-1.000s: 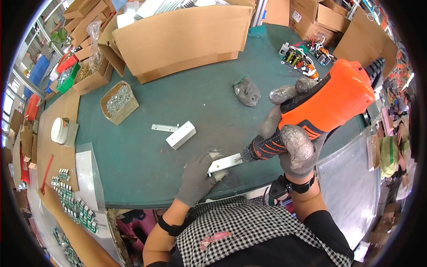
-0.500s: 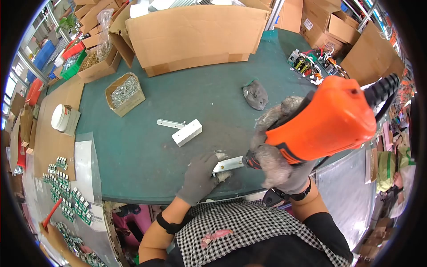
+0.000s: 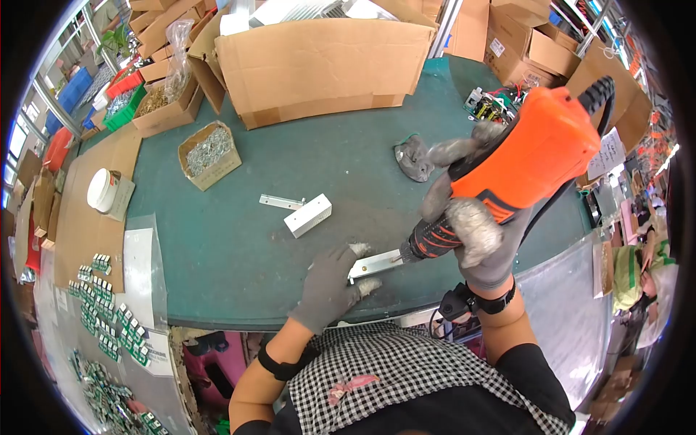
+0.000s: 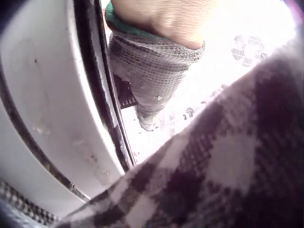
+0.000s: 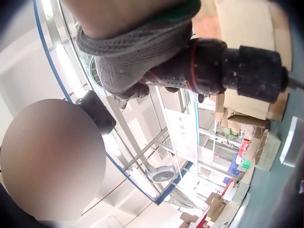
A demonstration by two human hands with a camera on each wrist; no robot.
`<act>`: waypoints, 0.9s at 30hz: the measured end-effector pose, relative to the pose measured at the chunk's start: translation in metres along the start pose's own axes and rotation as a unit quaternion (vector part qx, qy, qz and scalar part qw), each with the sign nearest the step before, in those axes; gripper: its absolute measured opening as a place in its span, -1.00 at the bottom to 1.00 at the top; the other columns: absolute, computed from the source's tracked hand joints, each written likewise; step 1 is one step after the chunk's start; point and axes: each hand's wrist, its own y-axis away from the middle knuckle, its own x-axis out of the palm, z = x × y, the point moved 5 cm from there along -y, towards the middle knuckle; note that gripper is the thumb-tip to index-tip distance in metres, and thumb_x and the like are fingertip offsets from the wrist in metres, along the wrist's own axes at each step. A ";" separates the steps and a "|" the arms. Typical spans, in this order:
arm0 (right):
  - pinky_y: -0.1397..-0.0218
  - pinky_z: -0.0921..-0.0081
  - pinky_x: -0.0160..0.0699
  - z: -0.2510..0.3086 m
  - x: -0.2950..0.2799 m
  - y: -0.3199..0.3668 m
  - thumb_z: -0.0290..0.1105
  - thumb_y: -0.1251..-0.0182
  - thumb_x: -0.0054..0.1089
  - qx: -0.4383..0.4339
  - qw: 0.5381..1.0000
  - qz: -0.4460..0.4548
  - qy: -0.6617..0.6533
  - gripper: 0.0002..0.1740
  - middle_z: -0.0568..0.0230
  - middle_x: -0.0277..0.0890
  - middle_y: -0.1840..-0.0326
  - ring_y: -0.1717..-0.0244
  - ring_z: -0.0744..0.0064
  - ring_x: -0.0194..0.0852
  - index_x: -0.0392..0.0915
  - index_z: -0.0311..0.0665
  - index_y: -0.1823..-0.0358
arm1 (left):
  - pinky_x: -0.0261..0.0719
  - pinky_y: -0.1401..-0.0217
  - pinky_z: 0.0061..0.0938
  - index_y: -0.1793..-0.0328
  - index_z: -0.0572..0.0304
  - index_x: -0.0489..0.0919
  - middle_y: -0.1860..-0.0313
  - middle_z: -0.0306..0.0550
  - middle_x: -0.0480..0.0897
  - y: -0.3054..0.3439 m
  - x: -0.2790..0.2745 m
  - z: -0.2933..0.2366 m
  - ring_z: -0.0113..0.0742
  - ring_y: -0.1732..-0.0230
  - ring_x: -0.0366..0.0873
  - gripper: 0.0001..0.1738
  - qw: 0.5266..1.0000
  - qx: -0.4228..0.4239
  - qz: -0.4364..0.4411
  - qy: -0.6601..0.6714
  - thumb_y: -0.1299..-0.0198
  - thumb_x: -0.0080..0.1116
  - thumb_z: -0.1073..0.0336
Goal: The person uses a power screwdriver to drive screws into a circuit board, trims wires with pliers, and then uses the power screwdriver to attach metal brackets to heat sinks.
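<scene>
My gloved left hand (image 3: 330, 284) holds a short white metal piece (image 3: 380, 263) near the bench's front edge, finger and thumb on either side of it. In my right hand (image 3: 496, 254), also gloved, is a large orange power screwdriver (image 3: 533, 156), gripped around its dark body. Its bit meets the right end of the metal piece. The black tool nose (image 5: 259, 73) shows in the right wrist view. Just behind lie a white rectangular block (image 3: 308, 216) and a thin metal strip (image 3: 279, 201). The left wrist view shows the glove cuff (image 4: 147, 61); the metal piece is hidden there.
A small carton of metal hardware (image 3: 210, 156) stands at the left, a big cardboard box (image 3: 326, 69) at the back. A grey crumpled glove (image 3: 413, 158) lies near the screwdriver. Circuit boards (image 3: 112, 312) cover the left side; wired electronics (image 3: 489, 105) sit at the back right.
The screwdriver swung toward me over the metal piece, then tilted back up and right, showing its nose again. Another person's hand with a red tool has left the lower left.
</scene>
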 end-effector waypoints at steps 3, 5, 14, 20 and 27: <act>0.40 0.42 0.59 0.005 -0.005 0.002 -0.33 -0.16 0.21 0.000 1.000 -0.026 0.004 -0.34 -0.02 0.51 0.03 0.40 0.32 0.55 0.21 -0.35 -0.29 | 0.48 -0.10 -0.22 -0.14 0.11 0.56 -0.02 -0.04 0.62 -0.002 -0.012 -0.015 -0.03 -0.07 0.55 -0.45 0.999 0.009 -0.031 0.015 -0.03 0.40 0.08; 0.39 0.41 0.58 0.005 -0.004 0.006 -0.32 -0.20 0.15 0.013 0.999 -0.042 -0.016 -0.36 -0.05 0.50 0.00 0.40 0.31 0.54 0.20 -0.38 -0.30 | 0.52 -0.01 -0.24 -0.05 0.13 0.60 0.06 -0.02 0.63 -0.006 -0.022 -0.028 0.00 0.04 0.57 -0.53 0.996 0.059 -0.062 0.001 -0.01 0.42 0.15; 0.26 0.44 0.62 0.000 0.001 0.003 -0.57 -0.13 0.23 -0.006 0.995 -0.003 -0.102 -0.40 -0.06 0.54 -0.04 0.27 0.37 0.57 0.26 -0.43 -0.24 | 0.48 0.05 -0.23 0.10 0.03 0.68 0.30 -0.12 0.62 0.013 -0.060 0.018 -0.07 0.18 0.58 -0.77 0.954 -0.057 -0.091 -0.279 -0.10 0.32 0.22; 0.31 0.40 0.60 -0.016 0.013 0.009 -0.36 -0.21 0.25 0.032 0.999 0.041 -0.012 -0.25 -0.05 0.49 -0.10 0.38 0.32 0.54 0.11 -0.35 -0.39 | 0.49 0.05 -0.25 -0.01 0.10 0.65 0.17 -0.08 0.62 0.016 -0.059 -0.002 -0.03 0.09 0.56 -0.63 0.971 -0.049 -0.111 -0.204 -0.12 0.30 0.11; -0.08 0.29 0.52 -0.021 0.021 0.021 -0.22 -0.15 0.40 0.183 0.978 0.083 -0.062 -0.25 0.03 0.47 -0.15 0.04 0.23 0.51 0.27 -0.35 -0.31 | 0.49 -0.06 -0.24 -0.17 0.15 0.53 0.07 -0.03 0.61 0.006 -0.012 -0.009 -0.05 0.00 0.57 -0.37 0.996 0.019 0.015 -0.087 -0.03 0.35 -0.03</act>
